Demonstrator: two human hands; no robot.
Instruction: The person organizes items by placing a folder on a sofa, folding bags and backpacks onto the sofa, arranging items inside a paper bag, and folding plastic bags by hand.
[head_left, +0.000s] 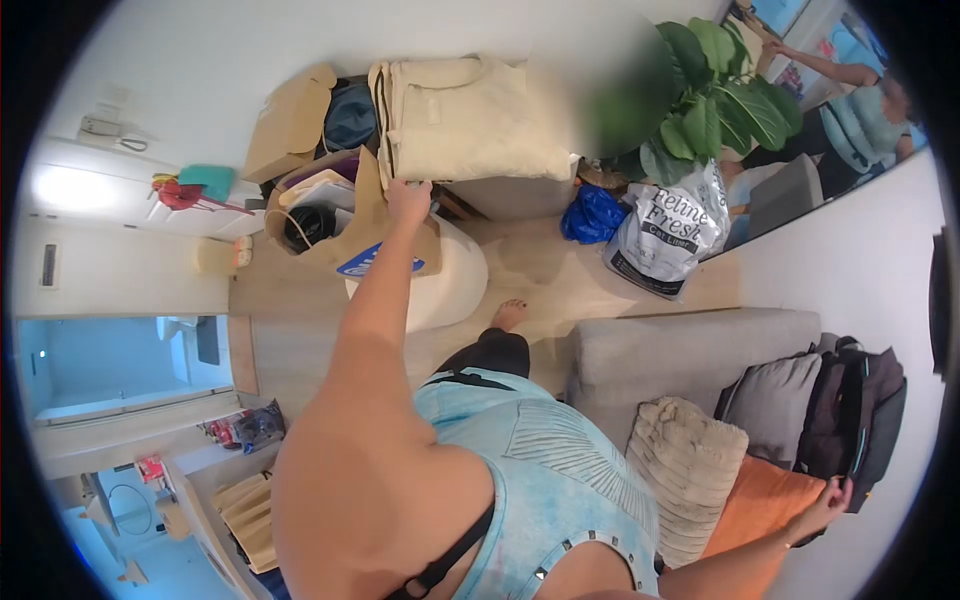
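Observation:
My left hand reaches forward, fingers closed at the near corner of a folded cream cloth, where it meets the rim of a brown paper bag. Which of the two it grips, I cannot tell. Papers and a dark round item sit in the bag, and a blue logo marks its side. Far to the right, my right hand has its fingers pinched at the lower edge of a black backpack. That backpack leans against the wall beside an orange cushion.
A grey sofa carries a fluffy beige cushion and a grey cushion. Cat litter and a blue plastic bag stand on the floor below a leafy plant. A white rounded bin-like object is near my foot.

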